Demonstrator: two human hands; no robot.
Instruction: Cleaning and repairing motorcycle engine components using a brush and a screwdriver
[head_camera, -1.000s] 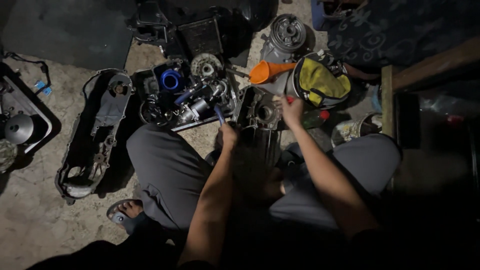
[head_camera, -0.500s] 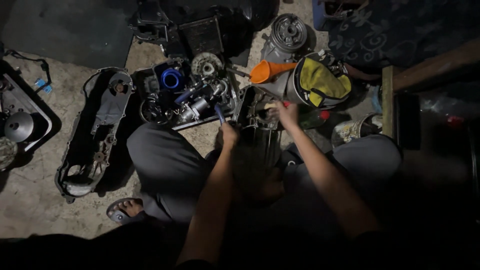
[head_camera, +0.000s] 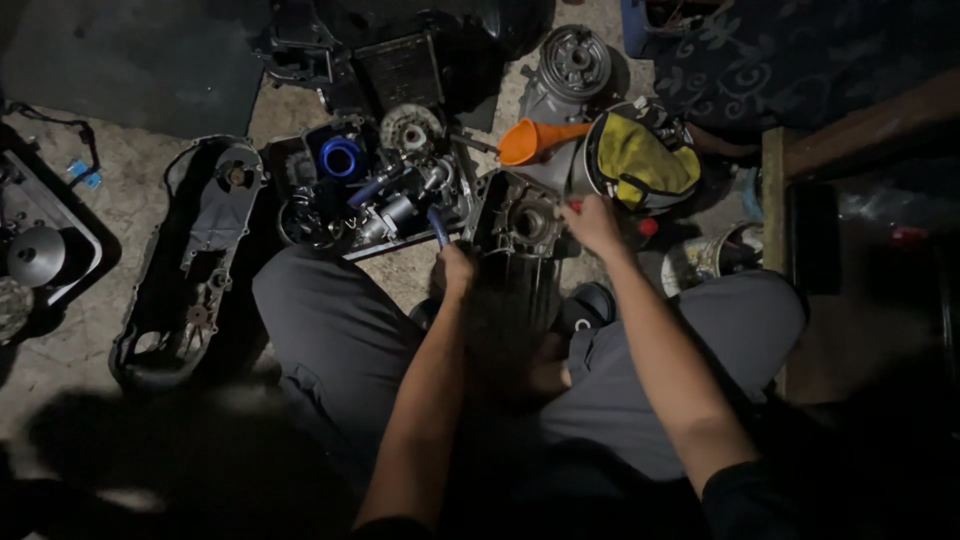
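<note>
Engine case (head_camera: 525, 225): dark metal crankcase half, standing on end between the person's knees, open face with round bore up toward the camera.
Left hand (head_camera: 456, 268): closed round a blue-handled tool (head_camera: 437, 226) at the case's left edge; tool tip hidden among parts, can't tell where it sits.
Right hand (head_camera: 592, 222): fingers curled over the case's upper right rim, gripping, not spread.
Step in hand: looks like bracing the case with the right while the left works a fastener or seam on the left side. Judgement only, contact point is dark.
Next move calls for: firm hold on the rim so the case doesn't tip, tool kept square to whatever it bites on.
Around: tray of engine parts (head_camera: 370, 195) with a blue ring just left of the case; long belt cover (head_camera: 190, 265) further left on the floor; orange funnel (head_camera: 535, 140) and yellow rag (head_camera: 640, 160) behind the case.
Vs 1.0 s ago: right hand sat higher, nearer the yellow rag; now lower, onto the rim. Left hand about where it was.
</note>
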